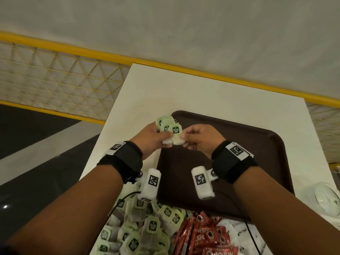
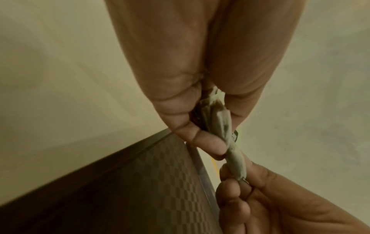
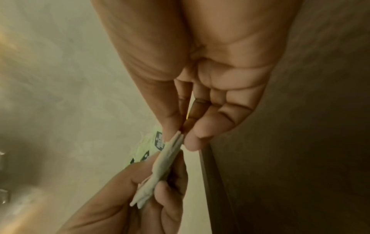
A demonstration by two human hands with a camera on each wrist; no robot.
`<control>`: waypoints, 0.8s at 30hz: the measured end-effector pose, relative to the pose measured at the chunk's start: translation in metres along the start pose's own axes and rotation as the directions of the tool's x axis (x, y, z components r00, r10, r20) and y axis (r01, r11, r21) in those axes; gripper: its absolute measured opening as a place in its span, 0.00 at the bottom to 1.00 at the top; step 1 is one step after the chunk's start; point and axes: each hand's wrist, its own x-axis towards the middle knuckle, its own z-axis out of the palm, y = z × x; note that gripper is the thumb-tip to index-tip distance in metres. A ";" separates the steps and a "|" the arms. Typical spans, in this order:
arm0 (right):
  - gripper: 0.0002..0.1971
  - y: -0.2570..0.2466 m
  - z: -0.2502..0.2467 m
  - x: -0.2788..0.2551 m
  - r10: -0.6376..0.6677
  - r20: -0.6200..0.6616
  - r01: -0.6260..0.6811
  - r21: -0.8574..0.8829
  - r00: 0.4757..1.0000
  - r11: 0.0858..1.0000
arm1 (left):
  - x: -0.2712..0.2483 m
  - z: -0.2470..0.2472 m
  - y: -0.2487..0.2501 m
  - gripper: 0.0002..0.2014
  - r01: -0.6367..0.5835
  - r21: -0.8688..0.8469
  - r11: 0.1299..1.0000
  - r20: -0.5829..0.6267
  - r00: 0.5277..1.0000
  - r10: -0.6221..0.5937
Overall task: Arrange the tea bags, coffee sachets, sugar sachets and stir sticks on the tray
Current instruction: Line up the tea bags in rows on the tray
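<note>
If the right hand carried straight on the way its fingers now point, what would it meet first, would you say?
The right hand points left at the bunch of tea bags, whose near edge it already pinches. Straight on it would meet those bags, then the left hand gripping them from the other side. Depth is hard to judge.

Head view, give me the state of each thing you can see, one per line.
Tea bag stack: held up over the tray's far-left corner.
Left hand: grips the stack.
Right hand: pinches the stack.
Brown tray: bare where visible.
Loose tea bags: heaped on table.
Red coffee sachets: heaped on table.
</note>
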 end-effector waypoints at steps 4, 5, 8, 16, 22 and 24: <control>0.04 0.000 -0.004 0.026 -0.010 -0.049 0.015 0.090 0.999 0.996 | 0.020 -0.005 0.002 0.16 -0.008 -0.062 0.998 -0.031 0.999 0.006; 0.03 0.000 -0.005 0.033 -0.014 -0.082 0.024 0.119 0.997 0.993 | 0.025 -0.008 0.002 0.17 -0.003 -0.094 0.996 -0.046 0.999 -0.001; 0.01 0.002 -0.008 0.056 -0.017 -0.214 0.045 0.123 0.977 0.991 | 0.035 -0.016 0.004 0.18 0.022 -0.202 0.979 -0.078 0.996 -0.039; 0.05 0.017 -0.001 0.085 -0.022 -0.404 -0.056 -0.180 0.915 0.982 | 0.041 -0.035 -0.002 0.20 0.081 -0.329 0.941 -0.052 0.993 -0.104; 0.09 0.016 0.000 0.091 -0.075 -0.436 -0.069 -0.304 0.897 0.950 | 0.038 -0.035 -0.008 0.14 0.059 -0.234 0.971 -0.022 0.998 -0.066; 0.11 0.014 -0.001 0.086 -0.099 -0.464 -0.067 -0.328 0.880 0.942 | 0.038 -0.033 -0.008 0.14 0.045 -0.188 0.981 -0.031 0.998 -0.052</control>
